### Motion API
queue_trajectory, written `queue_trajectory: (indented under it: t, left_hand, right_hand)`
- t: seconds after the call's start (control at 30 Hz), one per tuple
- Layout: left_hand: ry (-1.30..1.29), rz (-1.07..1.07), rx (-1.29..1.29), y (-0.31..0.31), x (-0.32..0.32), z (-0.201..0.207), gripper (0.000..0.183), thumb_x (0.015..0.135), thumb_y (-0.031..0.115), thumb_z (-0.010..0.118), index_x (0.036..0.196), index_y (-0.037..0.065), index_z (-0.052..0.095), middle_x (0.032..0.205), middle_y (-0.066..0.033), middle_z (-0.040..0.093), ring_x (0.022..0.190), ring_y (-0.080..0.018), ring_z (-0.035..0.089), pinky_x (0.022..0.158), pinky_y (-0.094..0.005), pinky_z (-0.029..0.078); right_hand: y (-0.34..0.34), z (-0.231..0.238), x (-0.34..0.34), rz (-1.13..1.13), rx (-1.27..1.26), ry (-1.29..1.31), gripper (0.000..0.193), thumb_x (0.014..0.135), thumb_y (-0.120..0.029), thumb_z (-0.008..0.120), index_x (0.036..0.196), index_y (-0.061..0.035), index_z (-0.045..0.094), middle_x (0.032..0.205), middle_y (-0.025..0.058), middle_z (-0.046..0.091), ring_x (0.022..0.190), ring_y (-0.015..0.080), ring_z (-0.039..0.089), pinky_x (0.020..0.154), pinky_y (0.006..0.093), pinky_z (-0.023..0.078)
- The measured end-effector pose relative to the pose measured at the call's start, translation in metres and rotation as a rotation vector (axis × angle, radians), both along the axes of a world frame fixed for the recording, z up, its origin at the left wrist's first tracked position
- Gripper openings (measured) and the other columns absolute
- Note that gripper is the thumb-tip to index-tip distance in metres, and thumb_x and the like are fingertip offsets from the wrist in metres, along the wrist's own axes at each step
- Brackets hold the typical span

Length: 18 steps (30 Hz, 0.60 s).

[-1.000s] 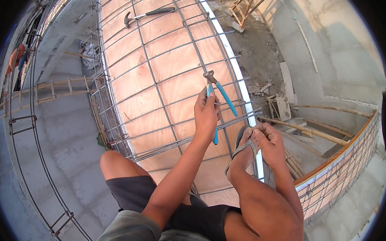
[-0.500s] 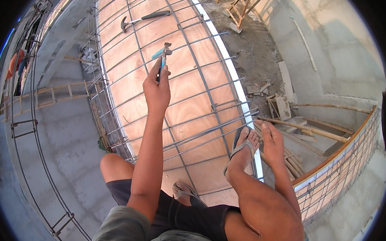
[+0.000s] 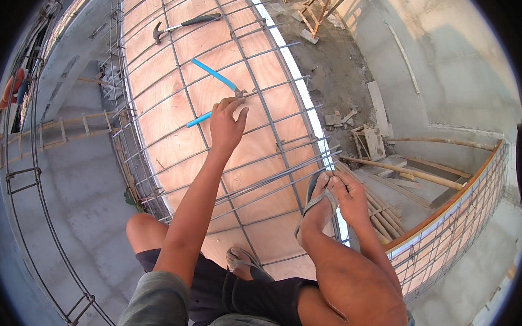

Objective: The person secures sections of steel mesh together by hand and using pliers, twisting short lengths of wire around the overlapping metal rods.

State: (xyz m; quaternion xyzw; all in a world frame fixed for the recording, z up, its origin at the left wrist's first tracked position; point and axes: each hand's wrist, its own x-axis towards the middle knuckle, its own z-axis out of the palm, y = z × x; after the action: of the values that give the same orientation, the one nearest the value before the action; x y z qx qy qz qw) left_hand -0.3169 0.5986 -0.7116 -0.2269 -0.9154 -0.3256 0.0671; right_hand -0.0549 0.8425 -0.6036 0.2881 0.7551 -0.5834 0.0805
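Note:
My left hand (image 3: 227, 127) is over the steel bar grid, fingers stretched and thumb apart. Its fingertips are at blue-handled pincers (image 3: 215, 74), spread wide on the bars, with the jaws just beyond my fingers. One handle runs partly hidden behind the hand. By the toes of my sandalled right foot (image 3: 317, 204), at the panel's white edge, my right hand (image 3: 350, 199) has its fingers curled together. What they hold, if anything, is too small to make out. A claw hammer (image 3: 188, 23) with a dark grip rests farther up the grid.
Crossed bars (image 3: 273, 119) cover the plywood (image 3: 171, 103) under me. Loose rods (image 3: 262, 180) lie across it before my feet. Beyond the white edge (image 3: 294, 65) is a lower floor with wooden poles (image 3: 407, 170). A bar cage (image 3: 39, 190) stands at left.
The pincers, held upright in my left hand before, now lie spread on the bars. That hand has come lower and its fingers have opened. My right hand has shifted toward my foot.

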Motion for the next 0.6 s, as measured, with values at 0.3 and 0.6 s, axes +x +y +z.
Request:
queue_trajectory:
  t: [0.3,0.6]
  left_hand:
    - [-1.271,-0.061,1.151,0.057,0.042,0.085,0.039,0.106,0.025,0.058,0.134,-0.002,0.061,0.117,-0.0078,0.071,0.100,-0.0200,0.070,0.090,-0.0353,0.058]
    - [-1.258,0.106,1.475,0.038,0.058,0.079,0.023,0.103,0.018,0.063,0.121,0.004,0.063,0.102,-0.0042,0.070,0.093,-0.0161,0.070,0.087,-0.0313,0.059]
  right_hand:
    - [-0.008,-0.008,0.006,0.115,-0.254,-0.032,0.028,0.105,-0.017,0.055,0.122,0.0021,0.067,0.077,-0.0017,0.057,0.068,0.0072,0.051,0.061,0.0241,0.043]
    - [-0.004,0.010,0.007,-0.035,-1.080,-0.367,0.025,0.108,-0.020,0.053,0.119,-0.0014,0.065,0.066,-0.0090,0.036,0.052,0.0025,0.030,0.044,0.0223,0.021]
